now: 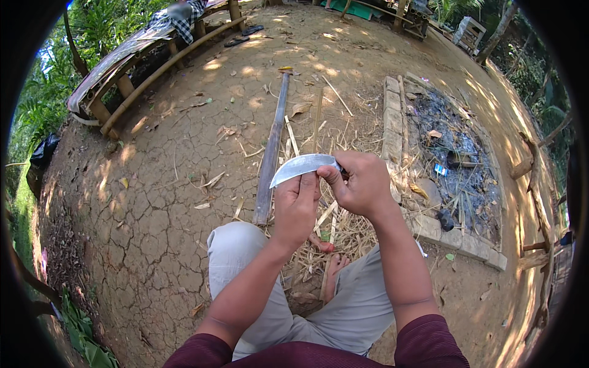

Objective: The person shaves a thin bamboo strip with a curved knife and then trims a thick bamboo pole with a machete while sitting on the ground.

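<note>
My right hand (367,184) is closed round the handle of a knife (302,167), its thumb near the base of the blade. The broad, curved metal blade points left, across the fingers of my left hand (296,208). A thin bamboo strip (318,119) rises beyond the blade, in line with my left hand, whose fingers are closed around it; the grip itself is partly hidden. Below both hands, pale shavings (353,236) lie scattered between my legs, around my bare foot (334,273). A small red-ended object (325,246) is among them.
A long dark wooden pole (274,147) lies on the cracked earth just left of my hands. To the right is a brick-edged fire pit (392,116) with ash and litter. A low bamboo bench (141,86) stands far left, and a branch railing (540,214) runs along the right.
</note>
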A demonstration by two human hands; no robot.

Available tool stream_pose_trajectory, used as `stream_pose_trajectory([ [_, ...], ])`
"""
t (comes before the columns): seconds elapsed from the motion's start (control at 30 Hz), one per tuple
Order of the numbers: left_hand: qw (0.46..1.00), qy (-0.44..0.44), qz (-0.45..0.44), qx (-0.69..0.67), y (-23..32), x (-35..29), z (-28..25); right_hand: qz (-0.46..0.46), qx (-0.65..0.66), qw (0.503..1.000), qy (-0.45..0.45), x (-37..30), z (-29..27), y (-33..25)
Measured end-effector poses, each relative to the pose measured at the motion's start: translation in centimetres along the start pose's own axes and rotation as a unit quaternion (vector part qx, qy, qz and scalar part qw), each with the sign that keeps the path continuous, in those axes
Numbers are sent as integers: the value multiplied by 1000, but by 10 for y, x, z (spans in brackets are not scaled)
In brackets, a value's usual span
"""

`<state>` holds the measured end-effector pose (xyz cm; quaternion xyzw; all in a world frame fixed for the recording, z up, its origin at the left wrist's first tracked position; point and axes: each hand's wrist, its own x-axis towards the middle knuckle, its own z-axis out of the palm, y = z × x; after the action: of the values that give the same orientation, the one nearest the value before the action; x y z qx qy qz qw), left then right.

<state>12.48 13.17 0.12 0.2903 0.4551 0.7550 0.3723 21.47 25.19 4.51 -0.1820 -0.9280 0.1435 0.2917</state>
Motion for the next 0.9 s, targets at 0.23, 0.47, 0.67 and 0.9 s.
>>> stream_pose_trajectory([
  [0.23,999,-22,-25,-6,-2,0,5,36,-44,996,63,7,0,13],
  [0.47,998,-27,-56,-28,-5,5,8,60,-102,990,80,19,-4,30],
  [0.67,979,-150,-127,-50,-33,-24,22,292,-2,935,199,40,-47,121],
  [0.9,965,-91,-175,-171,6,6,-11,193,149,969,41,7,-15,44],
])
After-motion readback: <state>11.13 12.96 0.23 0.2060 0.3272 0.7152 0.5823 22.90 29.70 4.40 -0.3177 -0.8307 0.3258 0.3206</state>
